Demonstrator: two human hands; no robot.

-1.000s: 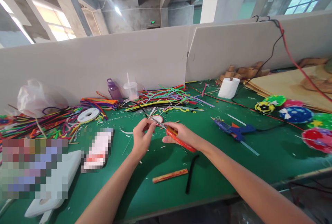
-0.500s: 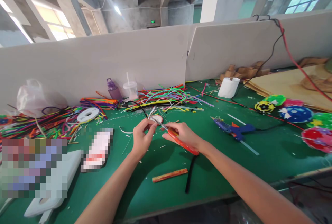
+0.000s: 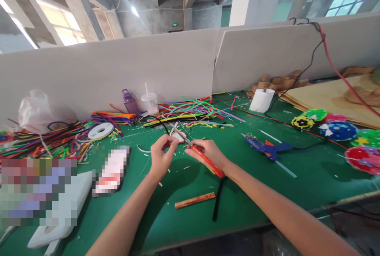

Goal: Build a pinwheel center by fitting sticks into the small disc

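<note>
My left hand point(image 3: 160, 155) is closed in a pinch on one end of a thin black pipe cleaner point(image 3: 162, 122), which curves up and away to the left. My right hand point(image 3: 211, 154) is wrapped round a pair of orange-handled scissors point(image 3: 204, 158). The blades point up and left, close to my left fingertips; whether they touch the pipe cleaner I cannot tell. Just beyond the blades lies a small white round piece with a red rim point(image 3: 179, 136). A black fuzzy strip point(image 3: 218, 204) and a brown stick point(image 3: 195, 200) lie on the table below my hands.
Bundles of coloured pipe cleaners point(image 3: 190, 107) lie along the back of the green table point(image 3: 237, 208). A blue glue gun point(image 3: 267, 148) and colourful flower-like pieces point(image 3: 338, 129) are on the right. A white spool point(image 3: 101, 131), purple bottle point(image 3: 130, 101) and lidded cup point(image 3: 150, 103) stand left of centre.
The scissors have drawn slightly back from my left fingertips, and their handles have shifted a little left. My left hand has moved slightly left, still pinching.
</note>
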